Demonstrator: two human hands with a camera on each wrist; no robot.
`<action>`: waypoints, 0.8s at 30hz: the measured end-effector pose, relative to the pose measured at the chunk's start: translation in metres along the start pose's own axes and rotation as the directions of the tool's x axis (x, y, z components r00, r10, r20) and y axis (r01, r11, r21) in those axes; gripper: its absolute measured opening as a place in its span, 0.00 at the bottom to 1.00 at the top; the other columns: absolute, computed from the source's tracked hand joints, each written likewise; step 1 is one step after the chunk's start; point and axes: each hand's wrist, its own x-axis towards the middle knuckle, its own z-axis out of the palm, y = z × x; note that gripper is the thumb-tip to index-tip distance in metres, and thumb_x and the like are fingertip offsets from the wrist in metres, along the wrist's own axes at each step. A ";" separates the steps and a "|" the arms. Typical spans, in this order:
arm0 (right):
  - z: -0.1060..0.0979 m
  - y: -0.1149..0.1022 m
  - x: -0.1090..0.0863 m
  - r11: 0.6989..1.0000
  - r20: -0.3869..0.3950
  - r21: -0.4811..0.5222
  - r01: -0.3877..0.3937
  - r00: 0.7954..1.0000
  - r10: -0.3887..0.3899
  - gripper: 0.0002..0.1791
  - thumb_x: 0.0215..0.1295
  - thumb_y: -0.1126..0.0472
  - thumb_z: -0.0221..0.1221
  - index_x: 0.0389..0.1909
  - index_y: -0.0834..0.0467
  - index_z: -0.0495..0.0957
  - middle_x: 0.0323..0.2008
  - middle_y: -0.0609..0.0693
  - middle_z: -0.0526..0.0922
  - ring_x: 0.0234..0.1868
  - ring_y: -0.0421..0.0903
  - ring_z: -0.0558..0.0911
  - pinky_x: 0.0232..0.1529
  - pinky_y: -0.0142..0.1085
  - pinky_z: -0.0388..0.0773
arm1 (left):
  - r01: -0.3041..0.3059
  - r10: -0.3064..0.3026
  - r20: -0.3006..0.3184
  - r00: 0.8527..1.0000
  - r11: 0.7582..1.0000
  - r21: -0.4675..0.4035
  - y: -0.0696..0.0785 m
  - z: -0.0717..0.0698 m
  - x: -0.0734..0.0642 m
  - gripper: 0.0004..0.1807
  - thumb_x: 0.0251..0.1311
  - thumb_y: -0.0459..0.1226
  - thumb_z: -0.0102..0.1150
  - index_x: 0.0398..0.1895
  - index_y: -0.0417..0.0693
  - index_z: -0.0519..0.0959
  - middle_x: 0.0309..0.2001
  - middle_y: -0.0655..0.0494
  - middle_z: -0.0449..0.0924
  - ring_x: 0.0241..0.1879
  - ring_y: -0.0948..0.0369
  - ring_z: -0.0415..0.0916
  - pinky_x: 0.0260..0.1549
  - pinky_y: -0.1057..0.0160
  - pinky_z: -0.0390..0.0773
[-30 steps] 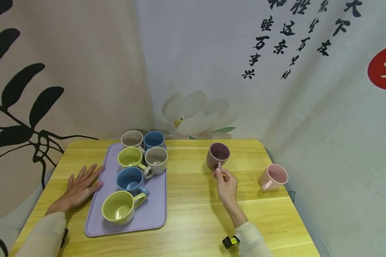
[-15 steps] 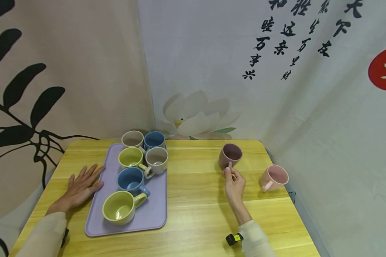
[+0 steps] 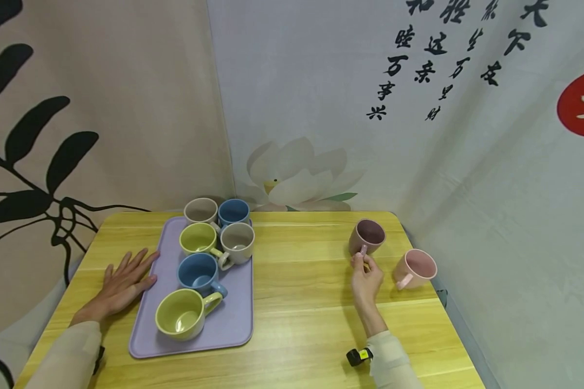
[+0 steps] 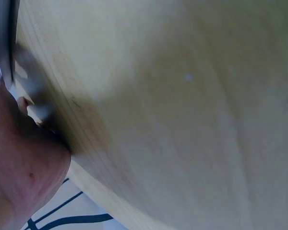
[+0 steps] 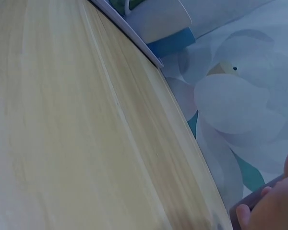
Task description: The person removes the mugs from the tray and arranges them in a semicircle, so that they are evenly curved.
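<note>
Dark purple cup (image 3: pixel 365 237) is near the back right of the surface (image 3: pixel 297 297), just left of the pink cup (image 3: pixel 415 268). I see my right grip (image 3: pixel 367 278) pinching its handle (image 3: pixel 364 249). I can't tell if its bottom touches down. My left grip (image 3: pixel 126 286) is spread out by the light purple tray (image 3: pixel 236 319) that holds six more cups (image 3: pixel 197 273).

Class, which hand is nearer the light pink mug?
Right: the right hand is just left of the light pink mug; the left hand is far left, by the tray.
</note>
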 end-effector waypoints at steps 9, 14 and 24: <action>-0.004 0.006 0.009 0.998 -0.093 -0.056 0.026 0.995 -0.031 0.16 0.85 0.59 0.63 0.49 0.70 0.90 0.48 0.70 0.92 0.38 0.38 0.88 0.31 0.20 0.78 | 0.010 -0.010 0.005 1.000 1.000 -0.002 0.000 0.000 0.000 0.42 0.89 0.60 0.43 0.95 0.54 0.48 0.93 0.29 0.36 0.89 0.20 0.25 0.76 0.10 0.22; -0.005 0.009 0.014 0.999 -0.144 -0.043 0.005 0.989 -0.011 0.15 0.85 0.60 0.63 0.51 0.70 0.90 0.48 0.70 0.91 0.38 0.37 0.87 0.34 0.19 0.78 | 0.009 -0.009 0.002 1.000 1.000 -0.004 0.000 0.000 0.000 0.42 0.89 0.60 0.43 0.95 0.54 0.49 0.93 0.29 0.36 0.88 0.19 0.25 0.76 0.10 0.22; -0.010 0.013 0.025 0.999 -0.237 -0.036 -0.027 0.971 0.018 0.15 0.84 0.60 0.63 0.51 0.70 0.90 0.45 0.67 0.92 0.36 0.40 0.84 0.33 0.19 0.77 | 0.002 -0.002 -0.001 1.000 1.000 -0.005 0.000 0.000 -0.001 0.42 0.89 0.59 0.43 0.95 0.55 0.49 0.93 0.29 0.37 0.89 0.20 0.25 0.76 0.11 0.22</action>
